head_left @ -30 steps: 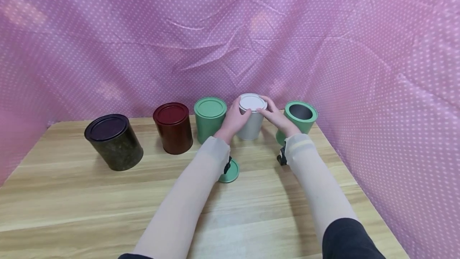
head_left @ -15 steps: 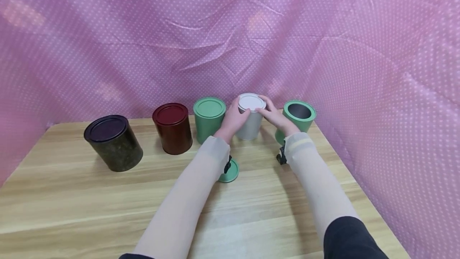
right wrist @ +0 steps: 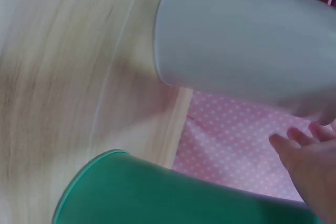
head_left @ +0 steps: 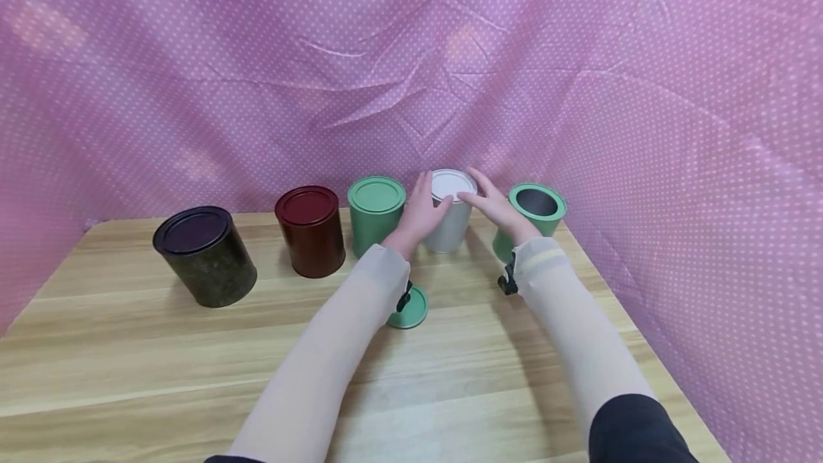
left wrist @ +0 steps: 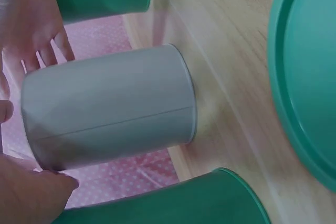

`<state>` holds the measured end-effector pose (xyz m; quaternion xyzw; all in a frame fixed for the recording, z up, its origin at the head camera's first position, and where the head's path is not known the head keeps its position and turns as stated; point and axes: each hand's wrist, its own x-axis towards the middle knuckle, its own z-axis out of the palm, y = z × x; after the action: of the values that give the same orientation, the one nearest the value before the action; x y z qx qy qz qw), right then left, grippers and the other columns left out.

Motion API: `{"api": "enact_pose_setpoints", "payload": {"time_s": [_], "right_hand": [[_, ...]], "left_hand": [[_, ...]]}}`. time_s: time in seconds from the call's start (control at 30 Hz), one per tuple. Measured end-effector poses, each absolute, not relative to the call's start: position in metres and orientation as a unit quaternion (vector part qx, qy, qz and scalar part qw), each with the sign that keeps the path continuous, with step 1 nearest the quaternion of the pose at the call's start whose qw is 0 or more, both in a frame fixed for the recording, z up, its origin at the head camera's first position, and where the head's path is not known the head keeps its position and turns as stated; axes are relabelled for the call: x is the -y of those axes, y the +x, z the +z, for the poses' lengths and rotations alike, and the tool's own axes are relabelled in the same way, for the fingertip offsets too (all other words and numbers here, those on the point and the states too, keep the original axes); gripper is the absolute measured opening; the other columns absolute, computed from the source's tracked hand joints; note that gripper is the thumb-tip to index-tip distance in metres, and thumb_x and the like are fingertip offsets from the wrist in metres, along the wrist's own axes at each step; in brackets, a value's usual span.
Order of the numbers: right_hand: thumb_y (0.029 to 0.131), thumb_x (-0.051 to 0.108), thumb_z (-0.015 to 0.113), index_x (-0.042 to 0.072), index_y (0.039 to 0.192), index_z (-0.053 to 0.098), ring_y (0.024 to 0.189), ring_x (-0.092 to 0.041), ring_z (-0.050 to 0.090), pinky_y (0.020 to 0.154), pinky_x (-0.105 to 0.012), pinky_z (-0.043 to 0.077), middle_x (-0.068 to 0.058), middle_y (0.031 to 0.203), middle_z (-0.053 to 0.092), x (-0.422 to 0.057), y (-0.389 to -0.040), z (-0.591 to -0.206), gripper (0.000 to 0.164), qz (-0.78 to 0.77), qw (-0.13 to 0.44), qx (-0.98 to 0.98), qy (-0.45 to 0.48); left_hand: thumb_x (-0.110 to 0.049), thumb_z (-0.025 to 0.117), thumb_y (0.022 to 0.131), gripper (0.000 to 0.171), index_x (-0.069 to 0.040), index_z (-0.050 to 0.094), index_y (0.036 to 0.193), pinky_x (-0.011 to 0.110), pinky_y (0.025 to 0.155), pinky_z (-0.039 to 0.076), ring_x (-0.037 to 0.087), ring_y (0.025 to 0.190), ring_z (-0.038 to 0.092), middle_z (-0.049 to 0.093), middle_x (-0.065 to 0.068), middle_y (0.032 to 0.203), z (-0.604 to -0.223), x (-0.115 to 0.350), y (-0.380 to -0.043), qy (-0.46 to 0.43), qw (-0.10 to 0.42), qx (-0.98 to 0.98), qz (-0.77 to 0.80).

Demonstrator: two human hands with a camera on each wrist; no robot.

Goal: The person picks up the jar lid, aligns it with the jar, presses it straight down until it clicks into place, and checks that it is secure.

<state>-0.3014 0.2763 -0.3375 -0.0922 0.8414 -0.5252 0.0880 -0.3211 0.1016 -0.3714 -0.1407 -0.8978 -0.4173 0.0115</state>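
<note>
A light grey can (head_left: 448, 228) with a white lid (head_left: 453, 183) on top stands upright near the back of the table. My left hand (head_left: 421, 214) is at the left side of its rim, fingers extended, thumb toward the front. On the other side, my right hand (head_left: 496, 210) spreads its fingers around the rim without curling in. In the right wrist view, the right hand (right wrist: 310, 163) shows a gap between some fingers and the can (right wrist: 241, 40). The left wrist view has the left thumb (left wrist: 65, 184) close to the rim; contact is unclear. A loose green lid (head_left: 414, 308) lies beneath my left wrist.
An open green can (head_left: 556, 211) stands right of the grey one. To the left are a lidded green can (head_left: 373, 226), a dark red can (head_left: 315, 245) and a black can (head_left: 215, 270). Pink dotted cloth (head_left: 321, 77) hangs behind the wooden table (head_left: 161, 377) and along its sides.
Both hands have loosened: the fingers were bent over the grey can's rim and have now straightened and spread slightly outward. The cans and the loose lid stay in place.
</note>
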Motion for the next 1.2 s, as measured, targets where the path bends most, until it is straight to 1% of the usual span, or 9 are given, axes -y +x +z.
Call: {"api": "enact_pose_setpoints", "payload": {"time_s": [0.2, 0.33, 0.4, 0.5, 0.63, 0.8, 0.93, 1.1, 1.2], "right_hand": [[0.1, 0.034, 0.05, 0.018, 0.157, 0.008, 0.148, -0.041, 0.012, 0.118, -0.055, 0.017, -0.009, 0.164, 0.003, -0.27, -0.284, -0.325, 0.073, -0.509, 0.073, -0.852, -0.092], [0.1, 0.029, 0.05, 0.019, 0.157, 0.008, 0.147, -0.043, 0.009, 0.117, -0.06, 0.014, -0.009, 0.164, 0.001, -0.274, -0.278, -0.323, 0.072, -0.499, 0.073, -0.856, -0.111], [0.1, 0.028, 0.051, 0.019, 0.157, 0.007, 0.148, -0.041, 0.006, 0.117, -0.062, 0.012, -0.009, 0.164, 0.0, -0.279, -0.279, -0.327, 0.073, -0.491, 0.072, -0.86, -0.122], [0.099, 0.031, 0.052, 0.023, 0.157, 0.006, 0.149, -0.039, 0.004, 0.114, -0.068, 0.01, -0.005, 0.164, -0.001, -0.286, -0.28, -0.335, 0.075, -0.473, 0.069, -0.868, -0.135], [0.098, 0.037, 0.054, 0.028, 0.157, 0.003, 0.15, -0.032, -0.004, 0.114, -0.068, 0.005, 0.001, 0.164, -0.004, -0.291, -0.276, -0.346, 0.078, -0.444, 0.063, -0.88, -0.156], [0.095, 0.041, 0.058, 0.026, 0.157, 0.001, 0.15, -0.028, -0.008, 0.115, -0.066, 0.004, -0.001, 0.164, -0.007, -0.286, -0.258, -0.353, 0.085, -0.387, 0.052, -0.899, -0.2], [0.092, 0.041, 0.063, 0.021, 0.157, 0.002, 0.15, -0.03, -0.009, 0.116, -0.064, 0.005, -0.007, 0.164, -0.006, -0.278, -0.243, -0.358, 0.091, -0.348, 0.042, -0.905, -0.242], [0.09, 0.039, 0.066, 0.017, 0.157, 0.006, 0.15, -0.032, -0.008, 0.116, -0.063, 0.006, -0.008, 0.164, -0.002, -0.269, -0.23, -0.365, 0.092, -0.334, 0.033, -0.9, -0.277], [0.089, 0.039, 0.068, 0.014, 0.157, 0.009, 0.15, -0.033, -0.006, 0.117, -0.062, 0.007, -0.008, 0.164, 0.001, -0.264, -0.223, -0.373, 0.093, -0.327, 0.029, -0.899, -0.29]], "left_hand": [[-0.046, 0.051, 0.097, 0.078, -0.01, 0.013, 0.156, 0.057, 0.117, 0.019, 0.032, 0.15, 0.012, 0.006, 0.014, 0.163, -0.362, -0.097, -0.31, -0.169, 0.015, 0.901, -0.398], [-0.044, 0.052, 0.097, 0.078, -0.01, 0.014, 0.156, 0.059, 0.117, 0.018, 0.034, 0.149, 0.012, 0.009, 0.015, 0.163, -0.358, -0.09, -0.301, -0.198, 0.012, 0.899, -0.391], [-0.043, 0.052, 0.098, 0.077, -0.01, 0.015, 0.156, 0.059, 0.116, 0.018, 0.034, 0.149, 0.013, 0.011, 0.016, 0.162, -0.357, -0.085, -0.296, -0.214, 0.008, 0.897, -0.387], [-0.043, 0.053, 0.098, 0.077, -0.011, 0.015, 0.156, 0.057, 0.117, 0.019, 0.034, 0.149, 0.014, 0.012, 0.015, 0.162, -0.358, -0.076, -0.287, -0.236, -0.001, 0.892, -0.385], [-0.045, 0.054, 0.097, 0.079, -0.011, 0.014, 0.156, 0.055, 0.117, 0.02, 0.034, 0.149, 0.013, 0.01, 0.013, 0.163, -0.362, -0.061, -0.273, -0.256, -0.019, 0.889, -0.378], [-0.046, 0.057, 0.095, 0.082, -0.012, 0.013, 0.156, 0.05, 0.119, 0.019, 0.028, 0.15, 0.009, 0.008, 0.009, 0.163, -0.369, -0.039, -0.255, -0.28, -0.029, 0.892, -0.353], [-0.042, 0.06, 0.095, 0.08, -0.014, 0.017, 0.156, 0.048, 0.119, 0.019, 0.025, 0.151, 0.009, 0.012, 0.007, 0.163, -0.375, -0.021, -0.243, -0.295, -0.027, 0.891, -0.343], [-0.044, 0.062, 0.093, 0.081, -0.016, 0.019, 0.156, 0.05, 0.119, 0.019, 0.025, 0.151, 0.008, 0.014, 0.006, 0.163, -0.386, -0.003, -0.234, -0.306, -0.036, 0.897, -0.316], [-0.044, 0.063, 0.092, 0.083, -0.015, 0.018, 0.156, 0.05, 0.12, 0.016, 0.026, 0.151, 0.008, 0.012, 0.006, 0.163, -0.394, 0.005, -0.229, -0.313, -0.042, 0.901, -0.298]]}}
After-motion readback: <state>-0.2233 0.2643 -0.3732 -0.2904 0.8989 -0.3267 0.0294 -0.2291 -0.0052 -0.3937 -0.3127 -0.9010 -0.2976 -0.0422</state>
